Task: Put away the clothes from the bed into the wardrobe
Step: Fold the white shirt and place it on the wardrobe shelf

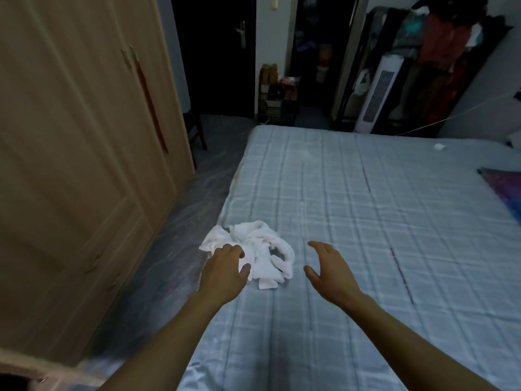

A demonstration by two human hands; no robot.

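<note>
A white tower fan (377,97) stands far right beside hanging garments (439,52); a shoe rack (277,100) sits by the dark door (222,52).

No writing, label, brand or number is legible anywhere in this dim bedroom; the wardrobe (70,136), bed (366,221) and tower fan (377,97) show none.

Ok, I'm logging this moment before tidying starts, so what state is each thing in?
bed: sheet spread flat.
wardrobe: doors shut.
white clothes: crumpled heap at the bed's left edge, not lifted.
left hand: on the heap, fingers bent; grip unclear.
right hand: open, beside the heap, holding nothing.
tower fan: upright; running or not, cannot tell.
</note>
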